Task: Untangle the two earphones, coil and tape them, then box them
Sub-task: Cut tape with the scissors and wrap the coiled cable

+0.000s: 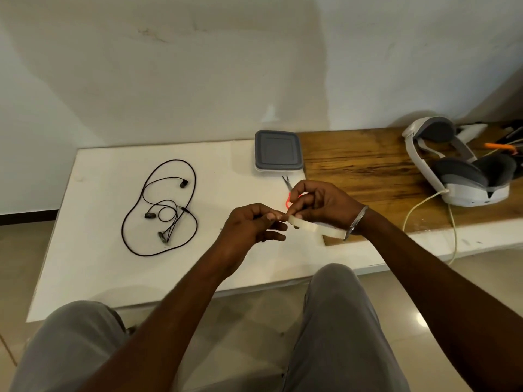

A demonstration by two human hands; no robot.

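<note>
Two earphones (150,215) lay in one loose black tangle on the left part of the white table (113,264), their thin cords looped around three dark earbuds and untouched by either hand. To their right, above the table's middle, both hands met on a roll of clear tape (311,227). The right hand (319,202) held the roll with its fingers curled over the top and a metal bracelet (358,219) on its wrist. The left hand (249,224) pinched the roll's near edge between thumb and forefinger, its other fingers curled beneath. Whether a loose end of tape was lifted could not be told.

Just behind the right hand, small scissors (286,183) with a red handle lay on the table, blades pointing away. Beyond them, a shallow box (277,149) sat against the wall with its grey lid on. A wooden board (353,171) stretched to the right and carried a white and grey headset (452,165), with a pale cable (418,205) trailing from it over the edge. Grey trousers (339,321) covered the person's knees below.
</note>
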